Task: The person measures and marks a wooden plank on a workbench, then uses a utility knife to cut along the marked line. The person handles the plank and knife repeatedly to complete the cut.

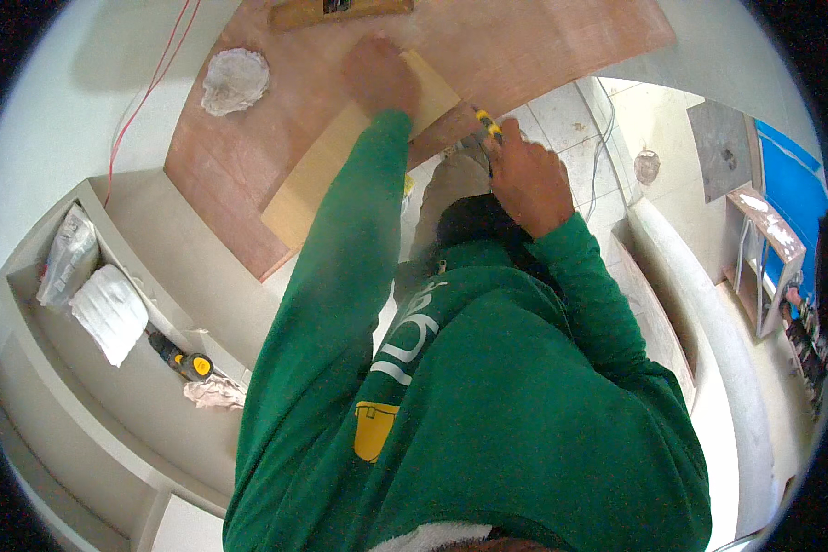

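My right hand [532, 181] is closed around a slim tool with a yellow-and-black handle [489, 127]. Its working end is hidden, so its exact kind does not show. A pale, straight-edged strip of thin wood [308, 189] lies slantwise across the reddish-brown wooden board [225, 175]. My left hand [382, 75] is over the far part of this strip, the arm stretched forward. Motion smears its fingers. The right hand is just beyond the board's near right edge, above my legs.
A crumpled whitish wad [236, 81] and a wooden block with a dark metal part [339, 9] sit on the board. At left, a shelf [198, 437] holds a plastic bag [69, 253], white cloth [110, 313] and black-and-yellow tool [184, 357]. Red wires [143, 101] hang nearby; a cable [603, 138] trails right.
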